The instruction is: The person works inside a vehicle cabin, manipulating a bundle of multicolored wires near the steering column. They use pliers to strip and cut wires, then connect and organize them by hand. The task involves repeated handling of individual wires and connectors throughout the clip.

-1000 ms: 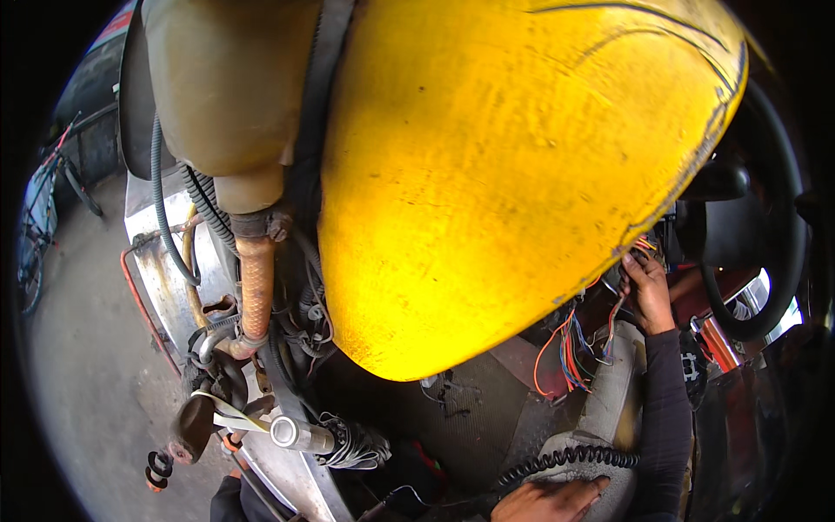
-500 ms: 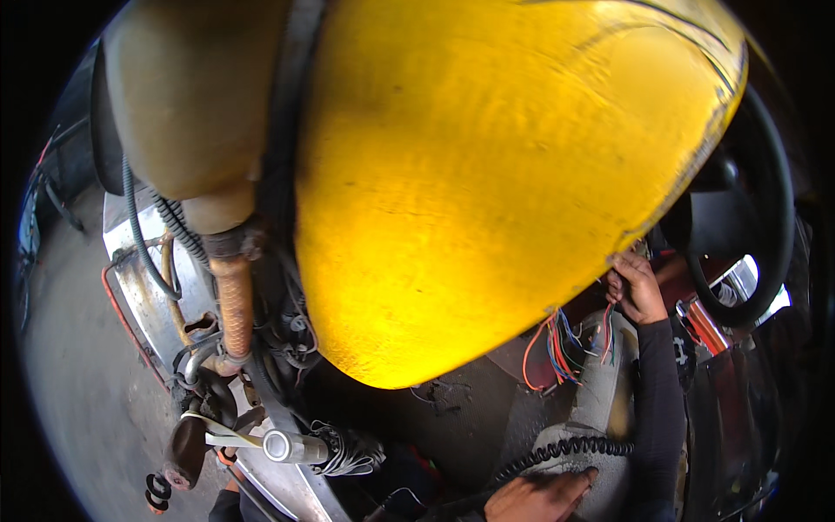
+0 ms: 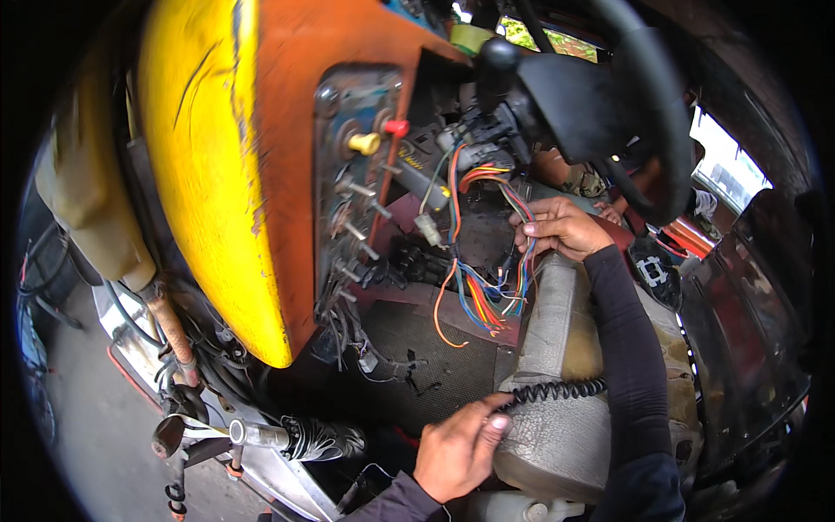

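Observation:
My right hand, in a black sleeve, grips a bundle of coloured wires that hangs below the steering column of a yellow and orange vehicle. My left hand rests on the front edge of a worn grey seat and pinches the end of a black coiled cable lying across it. A dashboard panel with a yellow knob, a red knob and several bare switch stems faces the wires.
A black steering wheel arches over my right hand. The yellow body panel fills the upper left. Rusty pipes, hoses and a pedal sit at lower left above grey ground. A dark rubber floor mat lies under the wires.
The view has swung right, away from the yellow panel, so the dashboard, wires and steering wheel now show. My right hand stays at the wires, my left hand still at the coiled cable.

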Action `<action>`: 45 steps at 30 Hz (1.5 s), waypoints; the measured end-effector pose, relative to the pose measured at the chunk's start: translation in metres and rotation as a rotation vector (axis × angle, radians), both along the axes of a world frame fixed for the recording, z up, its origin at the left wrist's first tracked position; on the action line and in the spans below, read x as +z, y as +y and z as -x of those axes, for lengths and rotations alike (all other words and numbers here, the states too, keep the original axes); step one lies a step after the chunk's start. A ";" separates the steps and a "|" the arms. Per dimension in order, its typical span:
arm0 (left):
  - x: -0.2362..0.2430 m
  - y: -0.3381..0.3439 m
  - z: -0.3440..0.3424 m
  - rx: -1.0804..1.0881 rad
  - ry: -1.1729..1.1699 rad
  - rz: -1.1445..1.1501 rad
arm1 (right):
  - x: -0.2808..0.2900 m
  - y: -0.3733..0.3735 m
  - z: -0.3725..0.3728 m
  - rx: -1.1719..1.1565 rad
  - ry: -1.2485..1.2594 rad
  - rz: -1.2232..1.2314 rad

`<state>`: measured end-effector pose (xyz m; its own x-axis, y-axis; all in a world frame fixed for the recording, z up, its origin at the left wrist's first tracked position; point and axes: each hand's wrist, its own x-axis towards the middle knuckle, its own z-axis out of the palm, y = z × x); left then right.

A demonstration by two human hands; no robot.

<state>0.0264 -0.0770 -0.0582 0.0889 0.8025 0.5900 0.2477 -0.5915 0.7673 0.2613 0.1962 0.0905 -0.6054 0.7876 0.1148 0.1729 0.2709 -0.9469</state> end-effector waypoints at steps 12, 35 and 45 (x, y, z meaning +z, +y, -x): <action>-0.001 -0.034 0.009 0.254 -0.181 0.320 | -0.003 0.002 -0.010 0.063 0.002 -0.049; 0.009 0.000 -0.040 0.196 -0.211 0.285 | 0.007 0.003 -0.035 0.142 0.064 -0.067; -0.033 -0.008 -0.036 0.220 -0.132 0.268 | 0.012 -0.001 -0.033 0.096 -0.017 -0.074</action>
<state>0.0623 -0.0854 -0.0912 -0.1660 0.9215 0.3512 0.2349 -0.3090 0.9216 0.2942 0.1947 0.1024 -0.6798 0.7158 0.1597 0.1587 0.3562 -0.9208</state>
